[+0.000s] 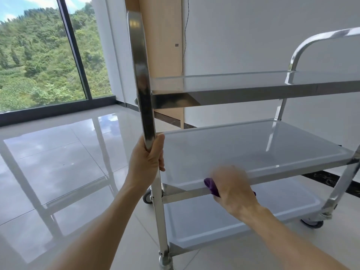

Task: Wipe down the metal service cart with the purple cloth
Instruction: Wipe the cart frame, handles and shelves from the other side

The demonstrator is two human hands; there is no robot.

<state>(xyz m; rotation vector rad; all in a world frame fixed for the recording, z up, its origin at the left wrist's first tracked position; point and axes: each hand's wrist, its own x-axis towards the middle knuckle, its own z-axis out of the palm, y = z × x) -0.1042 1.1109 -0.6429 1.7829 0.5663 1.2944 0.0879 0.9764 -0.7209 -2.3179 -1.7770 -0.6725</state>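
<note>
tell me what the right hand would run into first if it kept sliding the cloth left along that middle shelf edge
Probably the cart's front upright post, where the middle shelf rail ends. The right hand is blurred, so its exact heading is uncertain.

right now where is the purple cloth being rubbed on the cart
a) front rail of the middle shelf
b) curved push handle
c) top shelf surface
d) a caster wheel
a: the right hand presses the purple cloth against the front rail of the middle shelf, while the left hand grips the upright post.
</note>
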